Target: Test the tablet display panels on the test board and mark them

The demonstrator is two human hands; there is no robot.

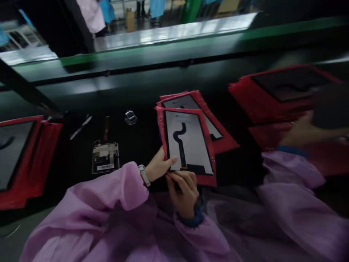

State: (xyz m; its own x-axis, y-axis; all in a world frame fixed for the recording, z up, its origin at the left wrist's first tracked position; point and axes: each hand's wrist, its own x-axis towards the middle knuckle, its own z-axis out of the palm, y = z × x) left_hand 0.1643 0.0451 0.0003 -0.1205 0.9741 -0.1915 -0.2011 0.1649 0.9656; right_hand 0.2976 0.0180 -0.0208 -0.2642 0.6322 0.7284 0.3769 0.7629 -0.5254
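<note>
A flat display panel [191,145] with a black ribbon cable lies on a red plastic bag [205,180], tilted up towards me. My left hand [159,165] grips its lower left corner, thumb on the pale back face. At the panel's lower edge, the fingers of my right hand [185,191] are curled and pinched together, touching the edge; their tips are partly hidden. Just behind it, further panels in red bags [225,142] lie fanned out on the dark bench.
A small display part with a circuit board [105,158], a pen-like tool [81,127] and a small shiny clear item [131,117] lie left. Red-bagged panels are stacked at far left [49,156] and right [245,98]. A co-worker's hand [300,131] holds a dark panel. A rail [152,65] runs behind.
</note>
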